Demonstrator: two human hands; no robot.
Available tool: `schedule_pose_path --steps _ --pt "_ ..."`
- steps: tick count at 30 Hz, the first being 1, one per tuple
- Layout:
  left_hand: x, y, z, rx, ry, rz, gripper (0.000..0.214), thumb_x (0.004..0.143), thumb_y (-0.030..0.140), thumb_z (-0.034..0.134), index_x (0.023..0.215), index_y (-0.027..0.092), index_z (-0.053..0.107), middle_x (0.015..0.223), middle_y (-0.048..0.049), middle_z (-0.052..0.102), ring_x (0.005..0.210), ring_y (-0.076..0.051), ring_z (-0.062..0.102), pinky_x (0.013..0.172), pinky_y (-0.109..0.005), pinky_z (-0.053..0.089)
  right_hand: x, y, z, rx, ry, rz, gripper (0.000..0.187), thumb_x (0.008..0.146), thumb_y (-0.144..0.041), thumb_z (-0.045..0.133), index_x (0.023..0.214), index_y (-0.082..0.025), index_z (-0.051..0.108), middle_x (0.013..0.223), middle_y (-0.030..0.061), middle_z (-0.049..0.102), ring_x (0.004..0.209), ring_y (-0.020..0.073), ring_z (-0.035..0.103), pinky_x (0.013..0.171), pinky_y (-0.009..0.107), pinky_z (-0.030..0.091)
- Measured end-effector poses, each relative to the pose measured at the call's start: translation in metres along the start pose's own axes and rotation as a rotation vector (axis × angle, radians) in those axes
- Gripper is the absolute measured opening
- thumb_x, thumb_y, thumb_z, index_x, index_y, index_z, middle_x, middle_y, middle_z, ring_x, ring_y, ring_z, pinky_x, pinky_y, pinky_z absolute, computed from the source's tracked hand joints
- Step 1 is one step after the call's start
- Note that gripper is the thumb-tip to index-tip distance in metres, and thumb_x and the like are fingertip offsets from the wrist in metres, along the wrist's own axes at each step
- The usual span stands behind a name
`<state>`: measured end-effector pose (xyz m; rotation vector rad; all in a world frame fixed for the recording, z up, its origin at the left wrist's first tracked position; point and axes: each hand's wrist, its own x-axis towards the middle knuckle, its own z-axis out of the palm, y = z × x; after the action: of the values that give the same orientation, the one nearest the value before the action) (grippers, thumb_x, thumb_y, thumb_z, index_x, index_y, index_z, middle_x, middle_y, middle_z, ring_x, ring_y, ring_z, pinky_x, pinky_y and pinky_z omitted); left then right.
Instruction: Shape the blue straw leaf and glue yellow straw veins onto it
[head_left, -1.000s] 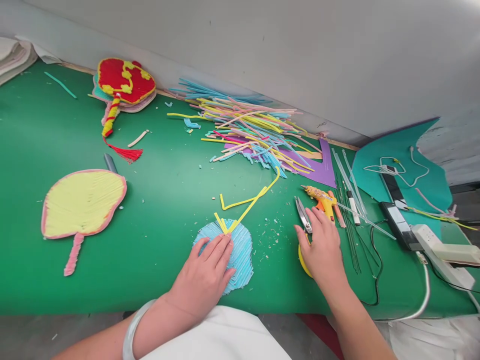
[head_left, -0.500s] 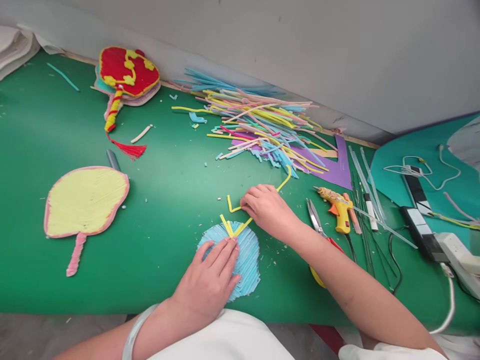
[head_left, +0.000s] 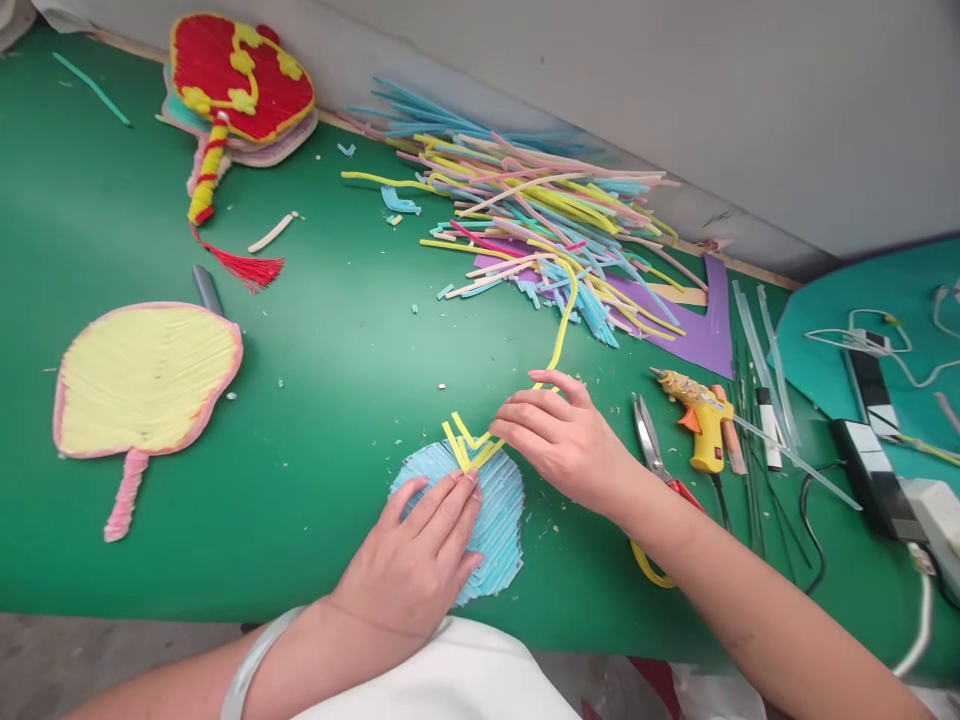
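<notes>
A rounded blue panel (head_left: 499,520) made of side-by-side pipe cleaners lies at the table's near edge. My left hand (head_left: 416,545) rests flat on it, fingertips pressing beside several yellow V-shaped pipe cleaner pieces (head_left: 466,460) at its top edge. A long bent yellow pipe cleaner (head_left: 562,320) is pinched in my right hand (head_left: 562,435). Its folded short end lies over the V pieces, while the long end runs up towards the pile. The exact pinch point is hidden behind my right fingers.
A pile of coloured pipe cleaners (head_left: 525,180) lies along the wall, partly over purple sheet (head_left: 716,320). On the right are scissors (head_left: 651,440), a yellow glue gun (head_left: 705,425) and power strips (head_left: 874,480). On the left are a yellow fan (head_left: 150,380) and a red fan (head_left: 240,80).
My right hand has brought the folded yellow pipe cleaner down and left onto the V pieces at the blue panel's edge. My left hand stays pressed on the panel. The camera view has shifted.
</notes>
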<state>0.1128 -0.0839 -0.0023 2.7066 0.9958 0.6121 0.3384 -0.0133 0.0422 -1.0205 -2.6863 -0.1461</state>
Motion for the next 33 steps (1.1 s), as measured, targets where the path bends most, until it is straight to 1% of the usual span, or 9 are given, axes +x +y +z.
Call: schedule_pose_path --steps 4,9,12,17,23,33 --pt "0.0013 -0.0003 -0.0004 -0.008 0.01 0.001 0.034 0.098 0.028 0.049 0.123 0.01 0.063 0.132 -0.0121 0.064 0.122 -0.024 0.058 0.107 -0.042 0.035 -0.0017 -0.0049 0.0018 -0.031 0.047 -0.046 0.018 0.096 -0.01 0.05 0.094 -0.019 0.065 0.093 -0.0002 0.074 0.094 0.0138 0.063 0.107 0.04 0.036" --pt "0.0019 -0.0005 -0.0026 0.0 -0.003 0.016 0.034 0.098 0.026 0.049 0.123 0.007 0.063 0.132 -0.014 0.063 0.123 -0.026 0.057 0.105 -0.044 0.036 -0.003 -0.0059 0.003 -0.058 0.028 -0.064 0.02 0.098 -0.012 0.048 0.092 -0.02 0.065 0.093 -0.0009 0.074 0.093 0.0132 0.063 0.108 0.04 0.036" --pt "0.0019 0.0001 -0.0038 -0.005 -0.012 0.013 0.035 0.098 0.026 0.047 0.123 0.006 0.062 0.133 -0.0145 0.063 0.123 -0.026 0.058 0.104 -0.045 0.035 -0.0036 -0.006 0.0041 -0.057 0.026 -0.065 0.018 0.097 -0.011 0.049 0.092 -0.019 0.065 0.093 -0.0005 0.074 0.093 0.0138 0.064 0.108 0.04 0.037" --pt "0.0011 0.0003 -0.0037 -0.014 -0.017 0.005 0.035 0.098 0.027 0.047 0.125 0.008 0.061 0.133 -0.0128 0.063 0.122 -0.026 0.057 0.105 -0.044 0.033 -0.0044 -0.0055 0.0055 -0.038 0.01 -0.053 0.021 0.098 -0.011 0.047 0.092 -0.02 0.064 0.093 -0.0009 0.073 0.093 0.0133 0.063 0.108 0.04 0.036" --pt "0.0018 -0.0005 -0.0028 -0.017 -0.033 0.014 0.037 0.098 0.027 0.049 0.126 0.007 0.059 0.135 -0.0138 0.061 0.123 -0.027 0.057 0.104 -0.045 0.033 -0.0065 -0.0045 0.0064 0.003 -0.002 -0.018 0.022 0.097 -0.009 0.046 0.093 -0.02 0.065 0.093 -0.0006 0.073 0.093 0.0136 0.062 0.109 0.041 0.036" --pt "0.0026 -0.0005 -0.0019 -0.007 -0.044 0.017 0.036 0.098 0.027 0.048 0.126 0.007 0.059 0.135 -0.0137 0.061 0.122 -0.027 0.057 0.103 -0.046 0.034 -0.0052 -0.0047 0.0071 -0.01 -0.016 -0.034 0.022 0.098 -0.009 0.047 0.094 -0.018 0.066 0.091 -0.0004 0.073 0.092 0.0141 0.062 0.109 0.042 0.036"
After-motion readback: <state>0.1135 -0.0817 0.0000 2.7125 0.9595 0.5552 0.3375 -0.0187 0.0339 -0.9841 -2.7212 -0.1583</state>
